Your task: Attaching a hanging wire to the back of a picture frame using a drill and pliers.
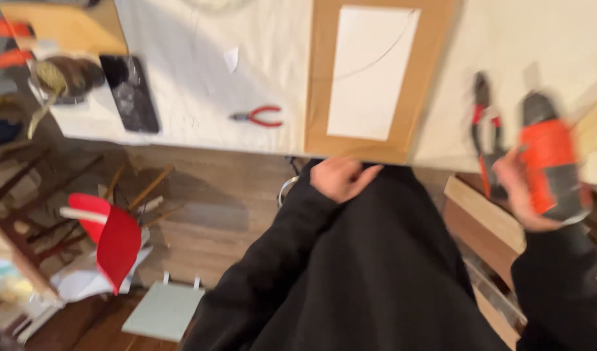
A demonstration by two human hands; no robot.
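Right hand [520, 195] gripping orange drill [550, 166], long axis pointing away toward table [181, 65]; left hand [341, 179] loosely curled, empty, resting against board [376, 78] near edge.

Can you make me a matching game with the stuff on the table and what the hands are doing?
Things:
1. Right hand
2. Left hand
3. Small red-handled pliers
4. White sheet

Places:
A. Lying alone on the white table cover
B. At the near edge of the brown board
C. Gripping an orange and black power tool
D. On top of the brown board

Pairs: 1-C, 2-B, 3-A, 4-D
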